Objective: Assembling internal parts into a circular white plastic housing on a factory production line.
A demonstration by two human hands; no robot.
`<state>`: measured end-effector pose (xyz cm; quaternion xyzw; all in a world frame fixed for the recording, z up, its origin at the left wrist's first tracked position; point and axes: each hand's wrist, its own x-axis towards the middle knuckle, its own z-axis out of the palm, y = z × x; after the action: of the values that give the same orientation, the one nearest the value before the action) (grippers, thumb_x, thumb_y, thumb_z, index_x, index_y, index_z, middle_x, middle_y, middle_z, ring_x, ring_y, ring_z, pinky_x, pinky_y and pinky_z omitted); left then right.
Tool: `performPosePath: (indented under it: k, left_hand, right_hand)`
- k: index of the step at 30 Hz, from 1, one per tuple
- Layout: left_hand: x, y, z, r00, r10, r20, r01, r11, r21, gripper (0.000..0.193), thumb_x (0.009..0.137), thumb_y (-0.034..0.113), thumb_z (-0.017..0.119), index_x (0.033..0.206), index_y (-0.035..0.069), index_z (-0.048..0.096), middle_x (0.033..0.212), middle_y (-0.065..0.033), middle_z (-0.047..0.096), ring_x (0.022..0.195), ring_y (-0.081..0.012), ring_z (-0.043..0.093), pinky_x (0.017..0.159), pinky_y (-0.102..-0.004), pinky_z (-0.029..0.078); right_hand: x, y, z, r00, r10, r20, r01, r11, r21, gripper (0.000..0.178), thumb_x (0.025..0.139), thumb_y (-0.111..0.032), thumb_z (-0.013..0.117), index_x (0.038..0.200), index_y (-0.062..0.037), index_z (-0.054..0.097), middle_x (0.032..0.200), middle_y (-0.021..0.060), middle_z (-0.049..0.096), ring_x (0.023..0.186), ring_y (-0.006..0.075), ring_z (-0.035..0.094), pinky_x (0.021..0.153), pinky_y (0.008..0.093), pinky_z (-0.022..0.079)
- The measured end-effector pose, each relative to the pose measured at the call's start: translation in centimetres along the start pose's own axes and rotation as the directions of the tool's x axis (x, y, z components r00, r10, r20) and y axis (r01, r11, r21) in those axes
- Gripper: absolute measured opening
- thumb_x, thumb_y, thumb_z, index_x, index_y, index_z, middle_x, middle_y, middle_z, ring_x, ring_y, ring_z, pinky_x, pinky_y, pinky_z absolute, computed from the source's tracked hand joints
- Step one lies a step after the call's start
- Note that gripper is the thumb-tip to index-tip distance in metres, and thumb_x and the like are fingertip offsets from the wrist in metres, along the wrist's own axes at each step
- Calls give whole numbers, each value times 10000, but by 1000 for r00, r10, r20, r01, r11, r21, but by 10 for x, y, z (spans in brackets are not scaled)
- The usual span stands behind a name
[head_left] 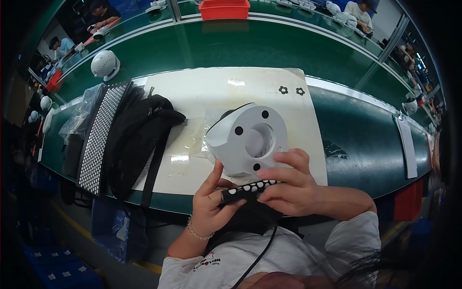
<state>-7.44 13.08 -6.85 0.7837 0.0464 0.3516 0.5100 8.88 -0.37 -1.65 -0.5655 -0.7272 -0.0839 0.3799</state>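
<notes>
Both hands hold a narrow black strip [236, 191] with rows of white round spots, low in front of me at the table's near edge. My left hand [208, 206] grips its left end, the thumb raised beside the white device. My right hand [292, 187] pinches the strip's right part, its fingers partly covering it; whether a small piece sits between the fingertips I cannot make out. Just beyond the hands, a rounded white device [278, 126] lies with its base facing up. Black round pads [265, 114] sit on that base around a circular recess.
A whitish board [269, 79] covers the green table, with two black flower shapes [283, 90] at its far right. Left lie a black fabric bag [139, 130], a white-spotted black sheet [102, 137] and clear plastic. Another white device [105, 65], a red bin [224, 10] and a clipboard [406, 149] stand farther off.
</notes>
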Motion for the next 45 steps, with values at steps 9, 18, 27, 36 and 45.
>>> performPosePath:
  k: [9, 18, 27, 36, 45]
  left_hand:
    - [1, -5, -1, 986, 165, -2, -165, 985, 45, 290, 571, 56, 746, 833, 29, 623, 1302, -187, 391, 829, -215, 542, 678, -288, 452]
    - [0, -4, 2, 997, 82, 4, -82, 997, 0, 235, 616, 5, 719, 823, -20, 612, 1316, -170, 375, 829, -202, 582, 710, -280, 485]
    - [0, -2, 2, 998, 66, 0, -66, 998, 23, 214, 618, 2, 715, 803, -28, 612, 1325, -169, 363, 816, -202, 593, 708, -279, 493]
    - [0, -4, 2, 997, 77, -10, -77, 997, 4, 210, 620, 0, 716, 802, -20, 613, 1319, -183, 365, 807, -202, 598, 706, -281, 491]
    - [0, 2, -2, 999, -8, 40, 9, 1000, -15, 273, 608, 6, 713, 866, -8, 625, 1232, -172, 472, 862, -216, 589, 715, -283, 482]
  right_hand:
    - [-1, 32, -16, 803, 596, -9, -520, 708, 478, 95, 786, -135, 614, 859, -81, 585, 1296, 122, 381, 1275, 300, 228, 1015, 408, 213]
    - [-2, 33, -16, 881, 471, -39, -441, 850, 287, 134, 806, -195, 590, 889, -99, 634, 1300, 125, 393, 1251, 305, 270, 999, 401, 232]
    - [-10, 54, -23, 998, 10, -62, -22, 979, -203, 229, 796, -315, 587, 938, -142, 639, 1236, 96, 450, 1175, 278, 358, 947, 384, 275]
    - [6, 33, -4, 521, 745, 417, -491, -139, 860, 428, 791, -201, 632, 1128, -38, 425, 996, 51, 514, 885, 111, 470, 787, 250, 389]
    - [18, 61, -33, 558, 790, 253, -440, 24, 898, 221, 824, -200, 577, 979, -57, 512, 859, 17, 578, 730, 89, 536, 645, 230, 427]
